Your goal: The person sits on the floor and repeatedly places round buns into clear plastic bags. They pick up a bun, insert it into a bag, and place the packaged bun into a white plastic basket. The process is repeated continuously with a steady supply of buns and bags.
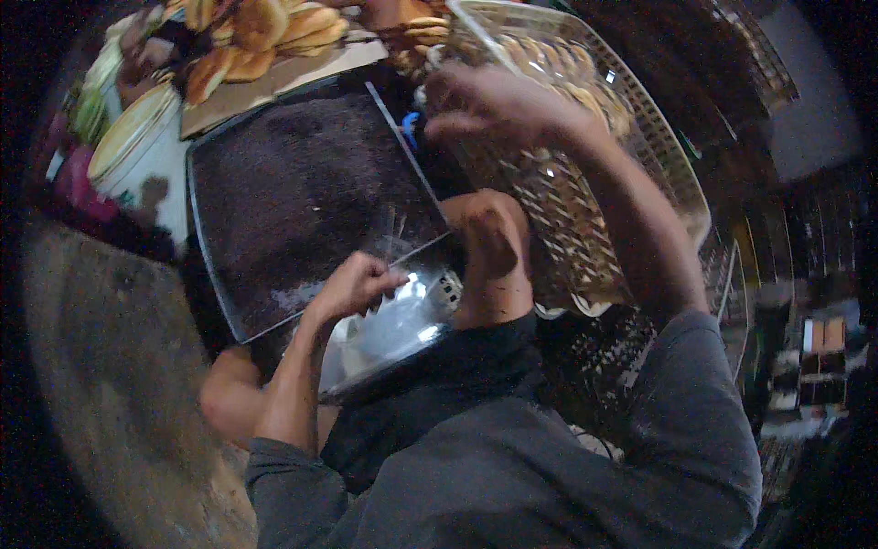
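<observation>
My left hand (352,288) is closed, its fingers pinching at the edge of a shiny clear plastic bag (398,316) lying across my lap. A crumpled bit of clear film stands up just beyond the fingertips. Past it lies a wide dark tray (306,192) with thin pale rims. My right arm reaches forward over a large woven plastic basket (681,178). The right hand (489,105) hangs above the basket's left side, blurred by motion, so its grip cannot be made out. Several wrapped round pastries (567,69) fill the basket.
Flat golden buns (261,32) are heaped on a cardboard sheet (347,62) beyond the tray. A white bucket (169,174) with a yellowish lid stands at the left. My bare knee (489,224) is between tray and basket. Brown floor (119,384) shows at lower left.
</observation>
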Demonstrator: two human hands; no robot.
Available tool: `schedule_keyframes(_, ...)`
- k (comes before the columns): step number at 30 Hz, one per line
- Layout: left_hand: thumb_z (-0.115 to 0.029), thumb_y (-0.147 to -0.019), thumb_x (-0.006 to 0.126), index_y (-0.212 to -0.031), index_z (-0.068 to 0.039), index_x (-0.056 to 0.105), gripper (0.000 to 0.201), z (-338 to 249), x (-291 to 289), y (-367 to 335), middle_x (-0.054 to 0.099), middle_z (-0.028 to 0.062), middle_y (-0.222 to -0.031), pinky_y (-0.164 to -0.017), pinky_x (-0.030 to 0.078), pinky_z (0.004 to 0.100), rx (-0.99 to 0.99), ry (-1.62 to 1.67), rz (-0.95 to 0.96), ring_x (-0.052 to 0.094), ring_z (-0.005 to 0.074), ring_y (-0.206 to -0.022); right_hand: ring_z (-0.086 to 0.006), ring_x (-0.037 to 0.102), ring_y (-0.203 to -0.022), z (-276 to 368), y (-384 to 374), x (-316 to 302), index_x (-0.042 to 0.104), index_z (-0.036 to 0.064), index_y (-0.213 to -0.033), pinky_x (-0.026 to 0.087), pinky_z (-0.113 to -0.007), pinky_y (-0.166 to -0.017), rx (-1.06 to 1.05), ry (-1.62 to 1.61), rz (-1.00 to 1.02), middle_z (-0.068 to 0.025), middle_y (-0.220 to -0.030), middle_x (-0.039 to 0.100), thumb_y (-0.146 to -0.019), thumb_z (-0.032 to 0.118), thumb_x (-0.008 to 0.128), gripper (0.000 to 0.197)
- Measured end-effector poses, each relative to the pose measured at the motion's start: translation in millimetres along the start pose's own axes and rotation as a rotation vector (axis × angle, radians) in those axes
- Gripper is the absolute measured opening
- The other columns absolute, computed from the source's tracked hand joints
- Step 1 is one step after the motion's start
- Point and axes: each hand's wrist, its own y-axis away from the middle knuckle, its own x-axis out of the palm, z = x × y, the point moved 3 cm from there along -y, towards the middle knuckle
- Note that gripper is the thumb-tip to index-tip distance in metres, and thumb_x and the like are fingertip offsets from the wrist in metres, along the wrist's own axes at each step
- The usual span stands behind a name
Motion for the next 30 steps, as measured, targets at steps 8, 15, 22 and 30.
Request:
schedule_keyframes(8, -0.052, -0.083, 0.061, -0.073, 0.000, 0.063, 0.053, -12, -93, 27, 0.059, 0.0064, -0.058, -0.048, 0.048, 0.0257, 0.148, 0.362, -0.878, 0.058, 0.0128, -0.049, -0.0266, 0.064, -0.074, 100, -85, 97, 0.059, -0.0007, -0.093, 0.049, -0.037, -0.069, -0.234, -0.574, -0.230, -0.0154, -0.081, 0.064, -0.087, 0.019, 0.060, 0.021)
schedule_keyframes(15, -0.065, -0.087, 0.043, -0.096, 0.000, 0.060, 0.067, -12, -119, 30, 0.065, 0.0095, -0.083, -0.075, 0.052, 0.0321, 0.347, 1.179, -0.721, 0.064, 0.0206, -0.083, -0.0137, 0.062, -0.072, 113, -69, 100, 0.064, -0.0025, -0.101, 0.049, -0.026, -0.063, 0.080, -1.419, -0.412, -0.0058, -0.081, 0.063, -0.087, 0.013, 0.061, 0.021)
schedule_keyframes(22, -0.033, -0.084, 0.069, -0.090, -0.003, 0.063, 0.030, 2, -117, 18, 0.063, 0.0045, -0.079, -0.069, 0.052, 0.0296, 0.394, 1.125, -0.906, 0.060, 0.0139, -0.070, -0.0118, 0.058, -0.056, 88, -12, 135, 0.060, -0.0008, -0.089, 0.049, -0.023, -0.048, 0.348, -1.495, -0.468, -0.0065, -0.072, 0.059, -0.091, 0.020, 0.059, 0.021)
schedule_keyframes(30, -0.031, -0.078, 0.075, -0.082, -0.004, 0.060, 0.031, 6, -133, 41, 0.061, 0.0058, -0.072, -0.059, 0.054, 0.0271, 0.325, 1.182, -1.336, 0.060, 0.0137, -0.061, -0.0136, 0.061, -0.069, 32, -36, 98, 0.061, 0.0006, -0.101, 0.048, -0.027, -0.066, 0.167, -0.993, -0.556, -0.0074, -0.080, 0.064, -0.092, 0.019, 0.058, 0.021)
